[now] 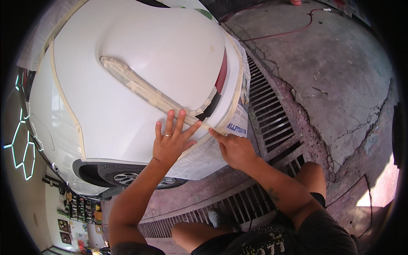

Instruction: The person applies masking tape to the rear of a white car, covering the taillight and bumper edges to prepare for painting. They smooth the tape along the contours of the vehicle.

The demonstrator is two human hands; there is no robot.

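The left hand [171, 142] lies flat, fingers spread, on the white car body panel [127, 127], pinning the masking tape [148, 91] and newspaper [204, 155] at the lower edge. The right hand [233, 148], index finger out and the others curled, presses the tape seam. Rub firmly along the edge; the spread palm should hold the paper taut against wrinkles.

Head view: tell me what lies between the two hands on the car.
A short stretch of masking tape along the newspaper edge lies between left hand and right hand, in the head view.
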